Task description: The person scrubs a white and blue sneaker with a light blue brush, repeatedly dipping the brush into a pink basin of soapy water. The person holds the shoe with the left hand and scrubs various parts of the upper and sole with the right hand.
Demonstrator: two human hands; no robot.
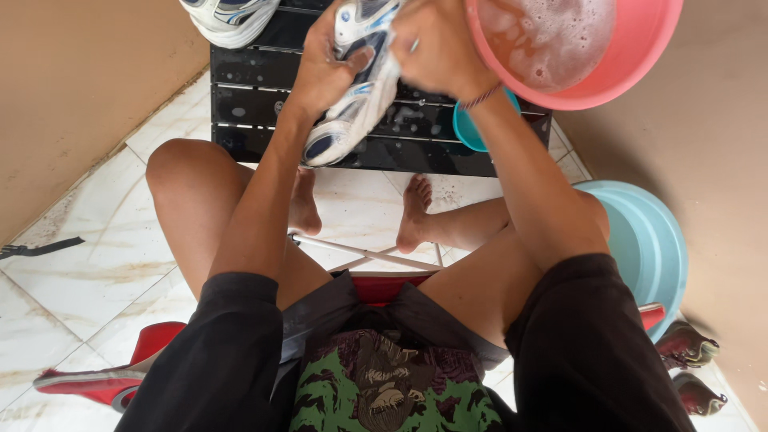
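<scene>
A low black slatted plastic table (264,88) stands on a glossy white marble-patterned tile floor (80,264). Plain tan walls (88,72) rise left and right of the table. Soft daylight falls evenly, and the tiles before the table look wet.

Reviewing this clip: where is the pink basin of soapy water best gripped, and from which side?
Probably the pink basin by its rolled rim, two-handed from opposite sides: it is wide, round and holds sudsy water, so a one-sided grip would likely tip it. The near-left rim sits behind the right hand.

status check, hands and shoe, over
Left hand and right hand both gripping the white sneaker over the black table. Pink basin of soapy water beside right hand. Nothing blocking.
</scene>
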